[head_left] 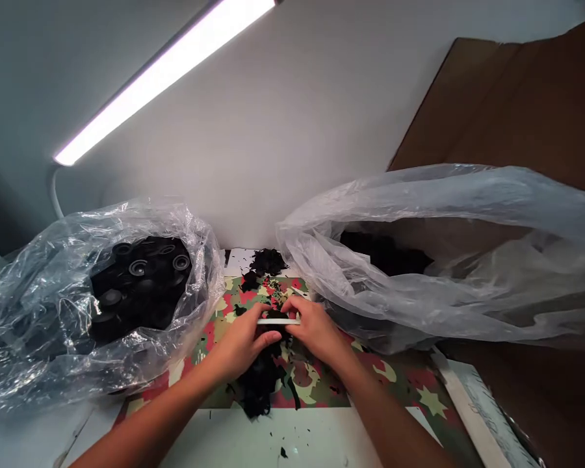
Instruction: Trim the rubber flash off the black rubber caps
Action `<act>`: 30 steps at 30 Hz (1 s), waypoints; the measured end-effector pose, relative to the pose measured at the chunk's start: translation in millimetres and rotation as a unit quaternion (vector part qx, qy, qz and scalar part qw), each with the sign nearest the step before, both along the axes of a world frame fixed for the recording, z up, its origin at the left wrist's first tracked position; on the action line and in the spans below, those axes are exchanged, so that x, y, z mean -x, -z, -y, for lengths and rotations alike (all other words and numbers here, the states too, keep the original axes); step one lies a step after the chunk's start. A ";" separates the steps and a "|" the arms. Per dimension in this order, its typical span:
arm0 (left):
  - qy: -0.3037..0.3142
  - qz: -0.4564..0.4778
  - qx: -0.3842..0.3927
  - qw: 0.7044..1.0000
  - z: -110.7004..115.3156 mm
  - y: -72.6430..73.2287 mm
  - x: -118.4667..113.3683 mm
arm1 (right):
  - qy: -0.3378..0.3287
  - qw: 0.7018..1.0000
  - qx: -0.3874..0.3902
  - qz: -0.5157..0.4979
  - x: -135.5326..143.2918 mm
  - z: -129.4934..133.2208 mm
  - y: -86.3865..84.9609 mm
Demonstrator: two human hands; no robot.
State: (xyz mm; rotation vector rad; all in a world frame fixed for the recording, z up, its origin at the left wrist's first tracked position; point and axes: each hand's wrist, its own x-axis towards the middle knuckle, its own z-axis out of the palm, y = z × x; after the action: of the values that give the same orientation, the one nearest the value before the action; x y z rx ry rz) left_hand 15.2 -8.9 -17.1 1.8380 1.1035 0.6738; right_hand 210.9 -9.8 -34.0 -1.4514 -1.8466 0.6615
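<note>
Head view shows your right hand (312, 323) pinching one end of a thin white strip (278, 321), level between both hands above black scraps (259, 385) and a patterned mat (316, 383). Your left hand (247, 335) curves around the other end; whether it grips, I cannot tell. Plastic bags (43, 292) flank you, the left one holding black parts (143, 289).

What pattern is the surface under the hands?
The flat surface is red, green and cream camouflage; head view.

Black scraps (260, 385), seemingly white strip (279, 321)
</note>
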 end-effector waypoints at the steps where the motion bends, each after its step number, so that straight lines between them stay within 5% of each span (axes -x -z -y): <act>1: -0.021 0.054 0.034 0.998 -0.7 4.7 -0.2 | 0.017 1.000 -0.005 -0.003 4.5 0.1 0.1; 5: -0.089 0.230 0.154 0.957 -5.0 9.7 5.2 | 0.032 0.996 -0.002 -0.087 25.0 6.0 0.3; 10: -0.099 0.307 0.217 0.921 -3.3 6.7 5.4 | -0.038 0.972 0.028 -0.229 36.0 19.0 -4.5; 16: -0.152 0.387 0.256 0.873 2.2 -7.5 6.8 | 0.099 0.951 -0.114 -0.268 23.6 22.3 -10.0; 22: -0.135 0.357 0.270 0.884 3.4 -8.3 9.1 | 0.043 0.968 -0.157 -0.193 23.8 27.2 -10.7; 30: -0.113 0.275 0.139 0.945 -0.5 11.4 11.1 | -0.033 0.958 -0.261 -0.113 28.6 27.9 -4.5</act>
State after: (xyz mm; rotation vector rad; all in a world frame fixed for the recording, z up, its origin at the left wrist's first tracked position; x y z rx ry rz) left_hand 4.1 -8.4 -28.5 1.1862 0.9740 1.0305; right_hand 182.3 -37.7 -29.6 -0.9315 -1.7238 0.3155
